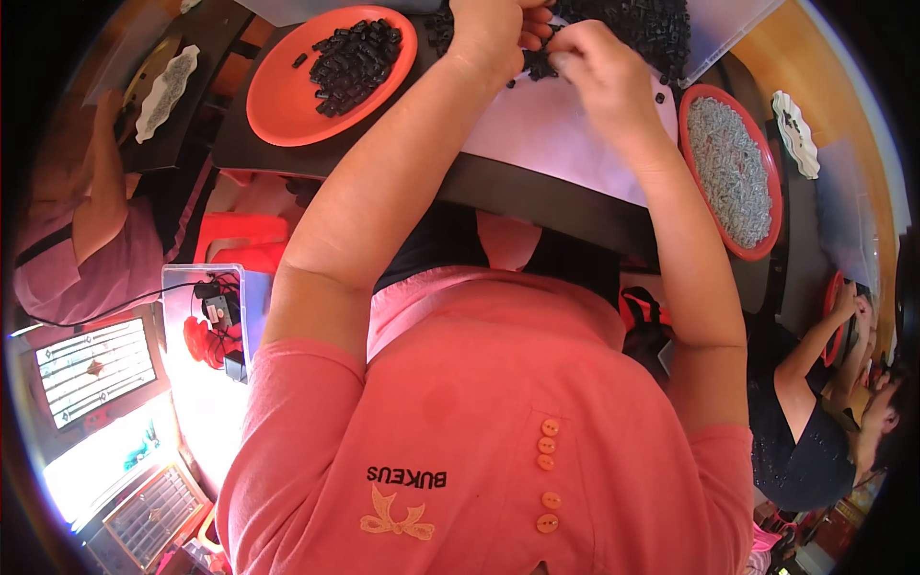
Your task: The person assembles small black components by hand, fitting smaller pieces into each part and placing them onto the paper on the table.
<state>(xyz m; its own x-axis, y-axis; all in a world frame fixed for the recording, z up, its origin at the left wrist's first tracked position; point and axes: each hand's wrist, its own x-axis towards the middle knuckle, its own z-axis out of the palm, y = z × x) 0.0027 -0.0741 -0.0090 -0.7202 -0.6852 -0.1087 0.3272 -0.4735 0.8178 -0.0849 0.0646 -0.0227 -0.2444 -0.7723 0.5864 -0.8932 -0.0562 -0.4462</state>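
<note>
At the top edge my left hand [494, 36] has its fingers curled in and closed, partly cut off by the frame; what they hold is hidden. Close to its right, my right hand [606, 79] bends over with its fingertips pinched together, slightly blurred, on something too small to make out. Small black plastic pieces [539, 65] lie just under the fingers, on a white sheet [537, 125]. Behind both hands spreads a large heap of black pieces [637, 29]. To the left, an orange-red plate [268, 105] carries a pile of black cylindrical pieces [359, 62].
Right of the sheet stands a red oval tray [772, 182] full of small grey pieces [730, 168]. The dark table edge [565, 203] runs before me. Co-workers sit at the left [86, 240] and right [805, 422], near white scalloped dishes [168, 94]. A clear bin [177, 297] stands lower left.
</note>
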